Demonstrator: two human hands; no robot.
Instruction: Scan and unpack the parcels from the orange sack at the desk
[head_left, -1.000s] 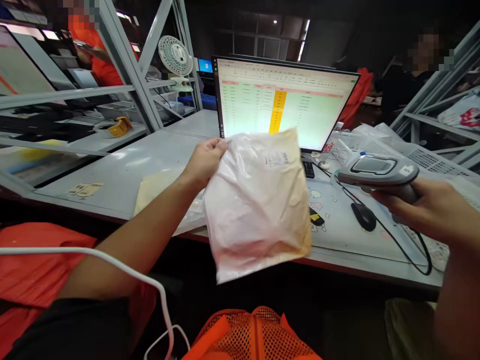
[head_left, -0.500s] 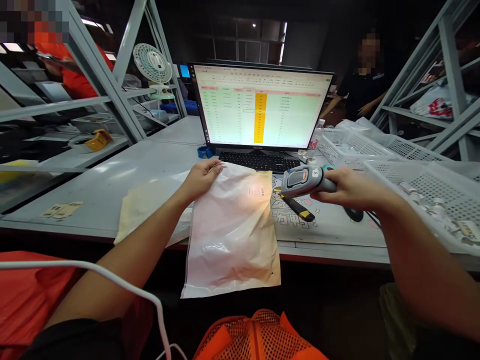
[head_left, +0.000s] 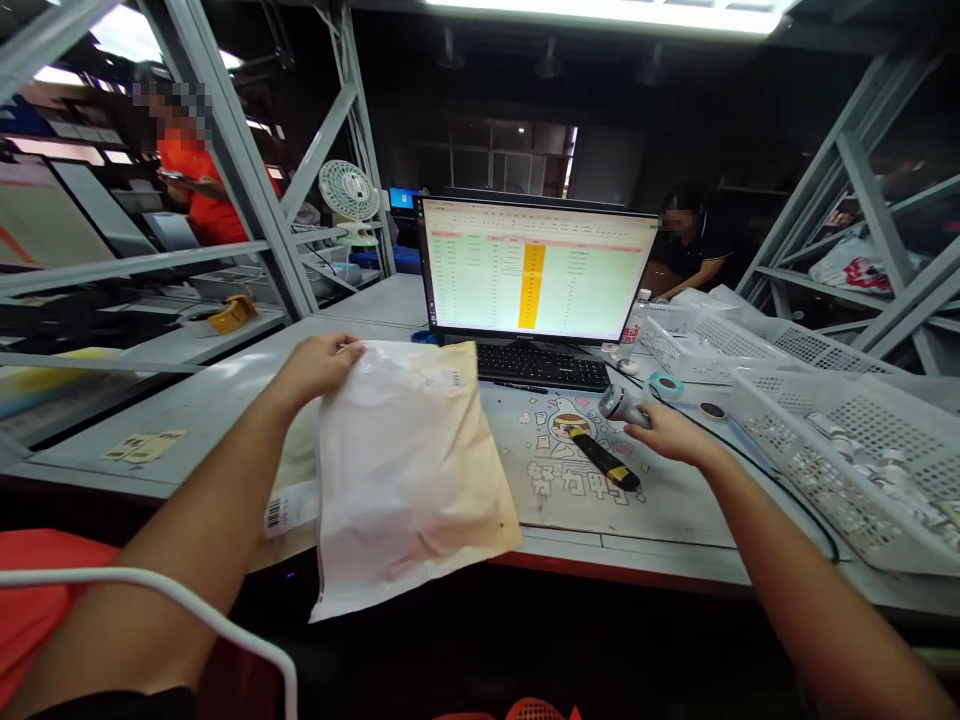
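My left hand [head_left: 321, 372] pinches the top left corner of a white and yellowish plastic mailing bag [head_left: 409, 480], which hangs over the table's front edge. A small printed label [head_left: 442, 378] shows near the bag's upper right. Another bag [head_left: 294, 510] with a barcode lies partly hidden behind it. My right hand [head_left: 671, 432] is closed round the handle of a grey barcode scanner [head_left: 622, 405], low over the desk mat. Just left of and below the scanner lies a black and yellow utility knife [head_left: 602, 460].
A monitor [head_left: 536, 265] with a spreadsheet stands behind a black keyboard [head_left: 536, 366]. White perforated baskets [head_left: 795, 490] holding small bottles line the right side. A roll of teal tape [head_left: 666, 385] sits beyond my right hand. Metal shelving [head_left: 247, 190] borders the left; two people are in the background.
My left hand has carried the bag leftward. My right hand has drawn the scanner away from the bag's label and lowered it towards the mat; the light on the label is gone. The view has tilted up.
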